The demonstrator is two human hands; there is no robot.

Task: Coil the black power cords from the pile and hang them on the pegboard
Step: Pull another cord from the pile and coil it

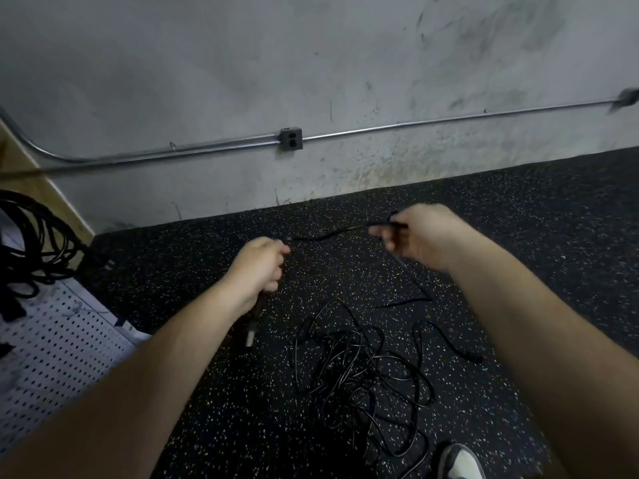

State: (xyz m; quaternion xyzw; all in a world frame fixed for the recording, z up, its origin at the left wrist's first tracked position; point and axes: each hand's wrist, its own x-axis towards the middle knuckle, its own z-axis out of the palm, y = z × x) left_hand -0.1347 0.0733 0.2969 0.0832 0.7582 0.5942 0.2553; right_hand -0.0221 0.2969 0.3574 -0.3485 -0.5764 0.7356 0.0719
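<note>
Cord in hand: a black power cord (325, 235) runs across mid-frame between my two hands, above the floor.
Left hand: my left hand (257, 267), centre-left, has its fingers (276, 271) curled round the cord; the plug (249, 335) dangles below my wrist.
Right hand: my right hand (418, 236), centre-right, pinches the cord, which trails down to the floor.
Pile: tangled black cords (359, 368) lie on the speckled floor (553, 236), lower centre.
Pegboard: the white pegboard (52, 344) is at lower left, with coiled cords (31, 243) at the left edge.
Wall: an outlet box (291, 139) sits upper centre.

The left hand (257, 267) hides part of the cord (325, 235) in its grip; the shoe (461, 463) is cropped.
</note>
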